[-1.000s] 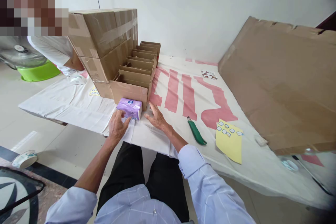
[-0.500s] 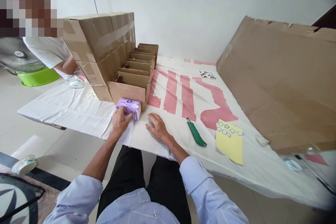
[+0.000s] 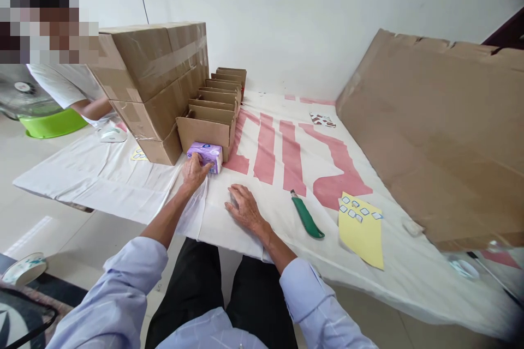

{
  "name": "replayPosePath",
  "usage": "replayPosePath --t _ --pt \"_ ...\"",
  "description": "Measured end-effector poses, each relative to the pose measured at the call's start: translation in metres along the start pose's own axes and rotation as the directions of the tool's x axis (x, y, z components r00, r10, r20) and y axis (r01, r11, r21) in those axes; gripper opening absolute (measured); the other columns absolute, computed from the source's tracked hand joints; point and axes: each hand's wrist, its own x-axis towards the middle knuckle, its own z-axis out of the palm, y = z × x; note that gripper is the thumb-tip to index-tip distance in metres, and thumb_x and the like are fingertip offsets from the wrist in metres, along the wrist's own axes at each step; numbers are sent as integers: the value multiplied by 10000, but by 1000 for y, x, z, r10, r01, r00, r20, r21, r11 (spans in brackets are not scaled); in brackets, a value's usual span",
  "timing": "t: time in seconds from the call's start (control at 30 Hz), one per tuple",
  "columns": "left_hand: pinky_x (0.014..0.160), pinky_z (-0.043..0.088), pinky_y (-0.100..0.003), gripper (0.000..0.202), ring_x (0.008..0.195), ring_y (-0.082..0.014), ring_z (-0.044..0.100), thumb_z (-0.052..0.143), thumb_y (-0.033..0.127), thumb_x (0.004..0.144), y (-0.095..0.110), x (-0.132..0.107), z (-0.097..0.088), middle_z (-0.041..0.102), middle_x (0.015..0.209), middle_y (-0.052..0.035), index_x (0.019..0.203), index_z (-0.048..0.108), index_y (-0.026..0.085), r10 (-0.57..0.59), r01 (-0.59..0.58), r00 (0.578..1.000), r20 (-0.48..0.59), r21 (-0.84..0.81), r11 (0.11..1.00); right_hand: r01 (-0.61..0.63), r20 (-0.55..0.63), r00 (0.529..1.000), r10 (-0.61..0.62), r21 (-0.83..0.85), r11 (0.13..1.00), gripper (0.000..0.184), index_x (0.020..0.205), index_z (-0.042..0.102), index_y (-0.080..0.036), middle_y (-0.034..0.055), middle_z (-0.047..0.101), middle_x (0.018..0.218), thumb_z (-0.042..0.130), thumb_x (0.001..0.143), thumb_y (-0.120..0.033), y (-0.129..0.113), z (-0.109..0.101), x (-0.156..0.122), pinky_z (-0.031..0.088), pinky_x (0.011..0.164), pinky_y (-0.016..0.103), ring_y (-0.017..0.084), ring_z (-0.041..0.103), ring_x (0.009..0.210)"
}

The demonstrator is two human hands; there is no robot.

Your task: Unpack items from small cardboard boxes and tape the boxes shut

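Observation:
A small purple tissue pack lies on the white table cloth against the front of a row of open cardboard boxes. My left hand grips the pack's near side, thumb to the right and fingers at the left, hiding part of it. On the cloth to the right rests my right hand, fingers loosely apart and holding nothing. A green utility knife lies to the right of that hand, its tip pointing away from me. Beyond it is a yellow sheet with several small blue-edged stickers.
Taped cardboard boxes are stacked along the left of the open row. Red tape strips run over the cloth. A large cardboard sheet leans at the right. Another person's arm shows behind the stack.
My left hand has moved away from me with the tissue pack, and the front open boxes have slid back along the stack. My right hand stays on the cloth. The view has shifted slightly.

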Motion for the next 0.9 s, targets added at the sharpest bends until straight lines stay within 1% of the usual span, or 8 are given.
replayPosePath --t 0.13,0.27,0.5,0.63,0.77,0.9 --pt "779 486 -375 312 940 -323 743 794 445 900 10 21 10 763 947 -78 1023 577 258 -30 29 999 35 39 999 7 -7 1000 -7 -14 1000 486 1468 708 -179 186 678 1488 718 995 -292 -2 0 -1 541 1173 541 358 621 1383" --pt "819 509 -395 312 1022 -352 749 775 464 916 19 40 18 779 1017 -110 1055 595 250 -43 40 998 47 65 997 1 -10 1000 -1 -15 1000 472 1456 712 -175 185 684 1485 710 997 -283 -4 0 -2 545 1164 545 355 621 1381" --pt "953 548 -493 357 1180 -410 729 760 487 918 34 70 26 771 1178 -175 1132 606 246 -72 66 992 100 66 996 -10 -9 1000 10 -4 1000 457 1440 715 -162 190 688 1483 717 995 -263 -7 -1 -3 545 1157 532 345 620 1383" --pt "991 544 -530 342 1218 -435 722 769 483 909 40 76 27 771 1214 -191 1113 618 254 -78 73 994 83 67 995 -14 -8 1000 14 4 1000 460 1443 714 -174 184 687 1486 726 994 -271 -8 -1 -4 541 1160 539 341 622 1379" --pt "997 546 -537 340 1207 -446 729 779 491 902 43 75 27 781 1184 -192 1086 621 253 -70 65 996 61 76 995 -14 -5 1000 15 9 1000 465 1446 711 -151 200 680 1491 725 997 -272 -9 -2 -5 540 1158 545 349 616 1391" --pt "1032 546 -536 353 1236 -435 725 757 492 925 43 71 27 780 1212 -186 1142 623 248 -69 62 995 67 103 993 -8 -6 1000 8 16 1000 459 1445 716 -187 183 679 1495 730 993 -265 -9 -3 -5 542 1156 552 346 617 1389"
